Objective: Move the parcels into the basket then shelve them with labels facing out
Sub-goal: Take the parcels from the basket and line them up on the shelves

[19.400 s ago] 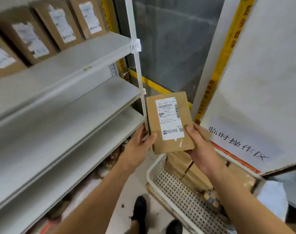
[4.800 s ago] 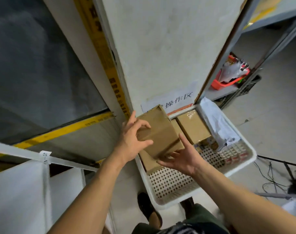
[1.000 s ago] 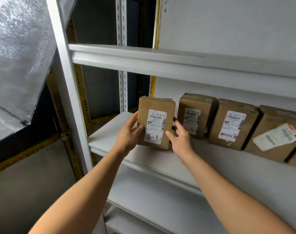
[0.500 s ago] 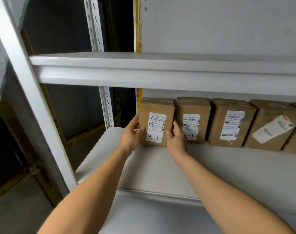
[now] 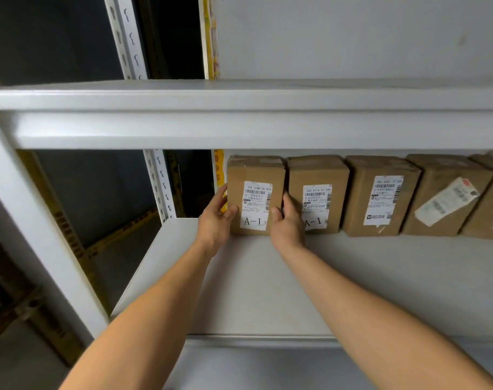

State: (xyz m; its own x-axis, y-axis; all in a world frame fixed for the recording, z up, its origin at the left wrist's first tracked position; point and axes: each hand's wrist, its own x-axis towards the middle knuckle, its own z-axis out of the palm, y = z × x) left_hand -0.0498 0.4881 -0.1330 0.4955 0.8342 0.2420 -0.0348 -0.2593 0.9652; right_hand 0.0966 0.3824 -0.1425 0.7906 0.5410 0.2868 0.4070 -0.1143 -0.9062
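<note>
Ok so I've got both hands on the end parcel [image 5: 255, 195] right now. It's standing upright on the grey shelf [image 5: 268, 282], far back against the wall, label [image 5: 256, 205] facing out with "A-1" written at the bottom. My left hand [image 5: 215, 220] wraps the parcel's left edge, thumb on the front face, fingers round the side. My right hand [image 5: 287, 223] grips its right edge, fingers tucked into the seam where it touches the second parcel [image 5: 318, 194], also marked A-1.

Further right the row goes on: a third parcel [image 5: 380, 195], a fourth [image 5: 447, 192] with a crooked label, and a sliver of a fifth [image 5: 492, 198] at the frame edge. All pretty much side by side, no gaps I can see.

Open room is to the left of my parcel, bare shelf out to the slotted upright [image 5: 161, 184], plus the whole near half of the shelf. The upper shelf [image 5: 239, 122] sits just above the box tops, so headroom is tight.
</note>
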